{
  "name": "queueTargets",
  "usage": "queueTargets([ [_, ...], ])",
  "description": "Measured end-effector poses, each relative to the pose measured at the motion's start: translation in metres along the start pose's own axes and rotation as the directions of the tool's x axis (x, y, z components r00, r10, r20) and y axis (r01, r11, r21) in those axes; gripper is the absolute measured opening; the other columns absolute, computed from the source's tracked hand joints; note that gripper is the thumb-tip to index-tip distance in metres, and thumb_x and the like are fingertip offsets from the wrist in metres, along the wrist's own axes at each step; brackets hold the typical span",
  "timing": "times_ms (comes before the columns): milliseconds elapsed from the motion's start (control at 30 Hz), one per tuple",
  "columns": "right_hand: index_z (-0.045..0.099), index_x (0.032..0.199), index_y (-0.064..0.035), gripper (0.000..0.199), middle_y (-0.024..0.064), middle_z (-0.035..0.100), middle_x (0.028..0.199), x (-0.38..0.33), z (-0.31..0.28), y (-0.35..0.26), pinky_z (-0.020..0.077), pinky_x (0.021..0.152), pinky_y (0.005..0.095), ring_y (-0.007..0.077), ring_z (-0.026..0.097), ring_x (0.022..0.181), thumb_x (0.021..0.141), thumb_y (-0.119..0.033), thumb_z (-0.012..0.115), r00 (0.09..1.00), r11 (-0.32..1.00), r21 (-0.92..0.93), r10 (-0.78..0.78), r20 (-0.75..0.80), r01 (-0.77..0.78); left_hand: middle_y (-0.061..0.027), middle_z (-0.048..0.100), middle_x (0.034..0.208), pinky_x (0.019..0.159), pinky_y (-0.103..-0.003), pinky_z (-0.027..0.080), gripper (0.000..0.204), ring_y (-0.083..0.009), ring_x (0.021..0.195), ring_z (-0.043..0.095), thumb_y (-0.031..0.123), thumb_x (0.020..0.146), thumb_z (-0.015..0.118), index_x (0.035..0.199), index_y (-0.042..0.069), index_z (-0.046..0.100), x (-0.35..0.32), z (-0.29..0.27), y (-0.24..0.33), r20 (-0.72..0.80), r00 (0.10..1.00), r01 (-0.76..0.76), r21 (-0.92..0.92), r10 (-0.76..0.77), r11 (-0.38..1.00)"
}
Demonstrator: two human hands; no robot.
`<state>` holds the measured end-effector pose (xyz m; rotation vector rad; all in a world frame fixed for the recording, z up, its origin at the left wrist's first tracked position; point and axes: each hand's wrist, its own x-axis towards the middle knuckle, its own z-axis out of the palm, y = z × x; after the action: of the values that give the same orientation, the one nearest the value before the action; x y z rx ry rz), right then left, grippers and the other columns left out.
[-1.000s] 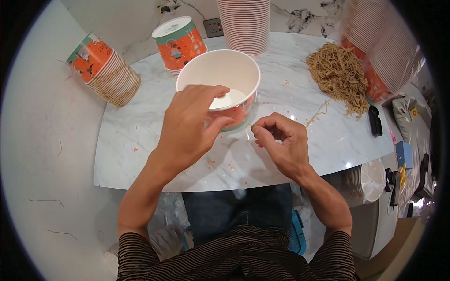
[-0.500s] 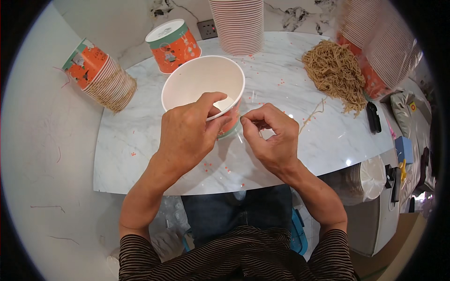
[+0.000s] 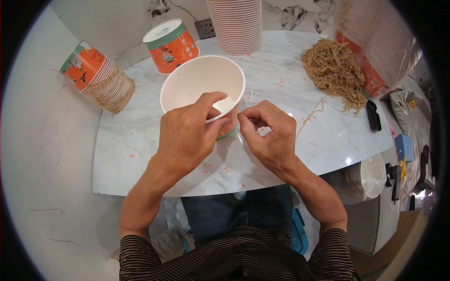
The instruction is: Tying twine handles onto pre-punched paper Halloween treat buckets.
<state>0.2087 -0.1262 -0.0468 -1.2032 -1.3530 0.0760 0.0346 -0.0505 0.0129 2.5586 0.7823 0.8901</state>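
My left hand (image 3: 185, 133) is closed over the near rim of a large white-lined paper tub (image 3: 192, 84), thumb outside and fingers inside. The tub tilts so that its mouth faces me; part of its orange and green outer wall shows below the rim. Just right of that wall, my right hand (image 3: 272, 133) pinches thumb and forefinger together. Whatever lies in the pinch is too small to make out. A loose strand of tan string (image 3: 311, 116) lies on the table and runs behind my right hand; its near end is hidden.
Behind stand an upturned orange and green tub (image 3: 172, 49) and a tall stack of tubs (image 3: 236, 28). Another stack (image 3: 101, 77), wound with string, leans at left. At right are a string heap (image 3: 333, 70), a black tool (image 3: 373, 116) and plastic-wrapped tubs (image 3: 386, 51). Orange specks dot the table (image 3: 140, 173).
My right hand has moved slightly left, bringing its pinched fingertips closer to the tub's side. My left hand keeps its grip on the rim.
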Motion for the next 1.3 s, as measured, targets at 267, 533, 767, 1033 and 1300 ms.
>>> queueTargets([
  [267, 0.07, 0.088, -0.0014, 0.005, 0.0076, 0.068, 0.076, -0.001, 0.002, 0.001, 0.0521, 0.054, 0.0281, 0.0154, 0.066, 0.06, 0.085, -0.003, 0.074, 1.0, 1.0, 0.002, 0.01, 0.015, -0.01, -0.0102, 0.078, 0.085, 0.063, -0.039, 0.056, 0.036, -0.0291, 0.075, 0.076, 0.01, 0.088, 0.078, 0.121, 0.006, 0.065, 0.0, 0.0, 0.0, -0.008, 1.0, -0.016, 0.013, 0.016, 1.0],
  [533, 0.074, 0.094, -0.003, 0.009, 0.0066, 0.068, 0.077, 0.0, -0.001, 0.0, 0.0486, 0.052, 0.0291, 0.0155, 0.062, 0.057, 0.085, -0.004, 0.074, 0.999, 1.0, -0.012, 0.011, 0.034, -0.011, -0.0102, 0.077, 0.084, 0.062, -0.039, 0.055, 0.037, -0.0293, 0.074, 0.075, 0.012, 0.087, 0.08, 0.12, 0.006, 0.065, 0.001, -0.001, 0.001, 0.0, 1.0, -0.02, 0.014, 0.02, 1.0],
  [767, 0.072, 0.091, -0.0037, 0.007, 0.0065, 0.066, 0.075, 0.003, -0.001, -0.004, 0.0468, 0.052, 0.0312, 0.0171, 0.061, 0.057, 0.085, -0.003, 0.074, 0.999, 0.999, -0.028, 0.016, 0.045, -0.015, -0.0106, 0.077, 0.084, 0.062, -0.039, 0.055, 0.036, -0.0297, 0.074, 0.075, 0.015, 0.088, 0.08, 0.12, 0.006, 0.066, 0.001, -0.003, 0.003, 0.015, 1.0, -0.014, 0.021, 0.014, 1.0],
  [1033, 0.072, 0.09, -0.0037, 0.005, 0.0078, 0.068, 0.076, 0.007, -0.002, -0.002, 0.0478, 0.053, 0.0325, 0.0192, 0.062, 0.058, 0.085, -0.004, 0.074, 0.998, 0.999, -0.044, 0.027, 0.059, -0.024, -0.0167, 0.077, 0.096, 0.08, -0.034, 0.058, 0.031, -0.029, 0.09, 0.076, 0.008, 0.1, 0.065, 0.13, 0.003, 0.063, 0.003, -0.015, 0.008, 0.103, 0.995, -0.004, -0.012, 0.005, 1.0],
  [1300, 0.073, 0.092, -0.0018, 0.005, 0.0109, 0.072, 0.08, 0.014, -0.009, -0.006, 0.0522, 0.058, 0.0338, 0.022, 0.067, 0.062, 0.087, -0.004, 0.075, 0.991, 0.999, -0.037, 0.038, 0.129, -0.033, -0.0149, 0.075, 0.1, 0.081, -0.034, 0.055, 0.024, -0.0219, 0.087, 0.07, 0.004, 0.1, 0.059, 0.121, -0.001, 0.07, 0.029, -0.028, 0.002, 0.295, 0.955, 0.08, -0.152, -0.032, 0.985],
])
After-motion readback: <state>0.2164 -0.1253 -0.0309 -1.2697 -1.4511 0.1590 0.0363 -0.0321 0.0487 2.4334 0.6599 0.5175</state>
